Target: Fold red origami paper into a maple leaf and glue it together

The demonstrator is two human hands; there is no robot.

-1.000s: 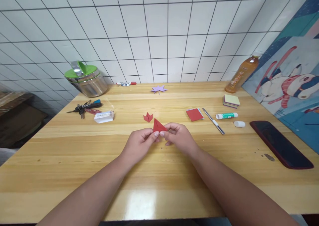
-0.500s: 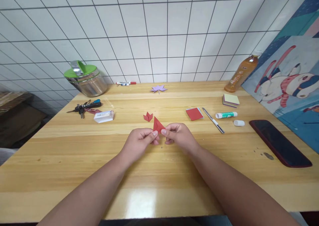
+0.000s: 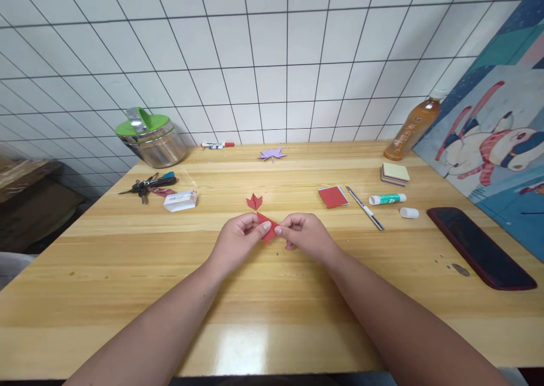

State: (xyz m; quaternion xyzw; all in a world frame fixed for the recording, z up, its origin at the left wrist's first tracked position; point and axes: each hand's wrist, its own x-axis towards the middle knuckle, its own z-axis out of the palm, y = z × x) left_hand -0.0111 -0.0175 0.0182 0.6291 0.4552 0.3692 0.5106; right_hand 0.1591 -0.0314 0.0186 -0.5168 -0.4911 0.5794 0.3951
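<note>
Between my hands is a small folded piece of red paper (image 3: pixel 268 234), partly covered by my fingers. My left hand (image 3: pixel 238 237) pinches its left side, the thumb lying on top. My right hand (image 3: pixel 308 234) grips the right corner between thumb and finger. Just beyond the left hand, a folded red paper leaf piece (image 3: pixel 254 202) lies on the wooden table. Farther back, near the wall, lies a purple folded paper leaf (image 3: pixel 272 155). A stack of square paper with a red sheet on top (image 3: pixel 334 197) rests beyond my right hand.
On the right are a craft knife (image 3: pixel 364 208), glue stick (image 3: pixel 387 199), its white cap (image 3: pixel 409 212), a phone (image 3: pixel 480 247), a paper pad (image 3: pixel 395 173) and a bottle (image 3: pixel 414 128). On the left are keys (image 3: pixel 142 187), a small box (image 3: pixel 181 201), markers (image 3: pixel 217 145) and a green-lidded metal pot (image 3: pixel 153 139).
The red paper in my hands has turned: its tip, which pointed up, now leans left and lower. Both hands keep their hold. The whole view has shifted slightly.
</note>
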